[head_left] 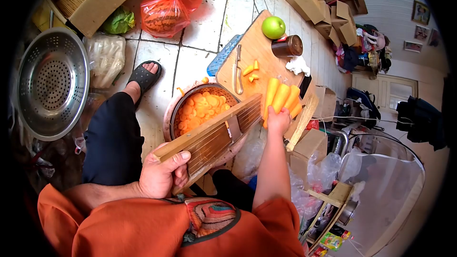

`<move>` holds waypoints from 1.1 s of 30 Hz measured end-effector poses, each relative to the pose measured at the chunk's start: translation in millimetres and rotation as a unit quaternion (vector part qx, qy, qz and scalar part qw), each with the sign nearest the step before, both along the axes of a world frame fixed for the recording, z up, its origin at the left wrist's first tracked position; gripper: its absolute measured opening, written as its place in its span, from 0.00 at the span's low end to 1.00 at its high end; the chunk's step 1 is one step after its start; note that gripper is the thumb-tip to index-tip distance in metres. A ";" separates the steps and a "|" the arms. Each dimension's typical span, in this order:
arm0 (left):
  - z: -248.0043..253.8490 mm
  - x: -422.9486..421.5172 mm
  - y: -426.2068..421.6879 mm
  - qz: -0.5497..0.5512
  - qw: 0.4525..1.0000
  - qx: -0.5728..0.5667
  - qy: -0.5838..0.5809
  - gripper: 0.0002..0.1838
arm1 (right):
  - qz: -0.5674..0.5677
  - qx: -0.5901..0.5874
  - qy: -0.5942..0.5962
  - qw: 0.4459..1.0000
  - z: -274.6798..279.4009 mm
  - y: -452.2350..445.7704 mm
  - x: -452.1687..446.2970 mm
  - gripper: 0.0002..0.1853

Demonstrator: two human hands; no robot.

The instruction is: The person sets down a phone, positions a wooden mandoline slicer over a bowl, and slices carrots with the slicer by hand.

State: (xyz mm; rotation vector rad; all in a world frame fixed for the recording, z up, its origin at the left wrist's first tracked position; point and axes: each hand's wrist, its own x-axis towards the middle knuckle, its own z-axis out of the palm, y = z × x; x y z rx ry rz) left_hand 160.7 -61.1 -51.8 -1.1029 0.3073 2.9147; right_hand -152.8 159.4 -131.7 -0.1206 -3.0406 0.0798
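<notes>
My left hand (164,171) is closed round the near end of a wooden slicer board (209,145), which slants over a basket (228,94) holding orange carrot slices (197,112). A metal blade (233,129) sits in the board. At the board's far end, my right hand (278,121) touches the peeled carrots (282,94), its fingers partly hidden behind them. Beyond is a wooden cutting board (259,43) with a knife (237,71), small carrot pieces (251,69), a green apple (273,27) and a dark jar (287,46).
A metal colander (53,84) stands at the left. Watermelons in a red bag (172,4) lie on the tiled floor near a cardboard box (107,0). A wood piece (303,123), plastic bags (323,173) and a low wooden rack (333,197) are at the right.
</notes>
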 end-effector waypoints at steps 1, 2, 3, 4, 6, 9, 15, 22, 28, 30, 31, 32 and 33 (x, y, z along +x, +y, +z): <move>0.4 -0.4 -1.2 -0.001 1.000 0.009 -0.005 0.09 | -0.006 0.019 -0.006 1.000 1.9 -3.4 0.7 0.28; 1.3 -0.7 -2.5 -0.002 1.000 0.019 -0.009 0.09 | -0.006 0.019 -0.007 1.000 0.7 -2.2 -1.1 0.28; 2.9 -0.8 -4.0 -0.002 1.000 0.019 -0.010 0.09 | 0.006 0.025 -0.009 1.000 0.4 0.3 -3.9 0.28; 4.9 -1.0 -5.7 0.000 1.000 0.020 -0.015 0.10 | 0.018 0.031 -0.010 0.999 0.8 2.8 -6.3 0.27; 6.8 -3.0 -6.6 0.001 1.000 0.023 -0.020 0.10 | 0.014 -0.004 0.000 1.000 2.6 8.4 -6.8 0.27; 7.8 -6.2 -6.6 0.008 1.000 0.012 -0.026 0.11 | 0.037 -0.074 0.024 0.996 0.3 29.4 -13.1 0.25; 4.1 -13.5 2.0 0.027 1.000 -0.004 -0.005 0.10 | 0.001 -0.353 -0.099 0.930 65.7 36.3 8.5 0.18; 1.4 -15.1 9.5 0.036 0.999 -0.007 0.006 0.11 | 0.212 -0.261 -0.260 0.905 167.5 2.1 58.5 0.18; -0.8 -13.3 11.4 0.031 0.999 -0.010 0.005 0.10 | 0.204 -0.270 -0.280 0.898 186.8 -34.4 83.8 0.19; -0.4 -13.7 10.5 0.025 1.000 -0.010 0.001 0.10 | 0.211 -0.273 -0.277 0.897 192.2 -43.2 91.6 0.19; -0.7 -13.4 10.4 0.025 1.000 -0.009 0.000 0.10 | 0.216 -0.277 -0.272 0.896 193.2 -45.6 94.7 0.20; -1.2 -13.6 10.3 0.022 1.000 -0.014 0.001 0.11 | 0.215 -0.276 -0.274 0.896 191.0 -47.2 96.0 0.20; -1.5 -13.8 10.2 0.018 1.000 -0.020 0.003 0.11 | 0.230 -0.293 -0.275 0.886 188.4 -49.0 97.2 0.21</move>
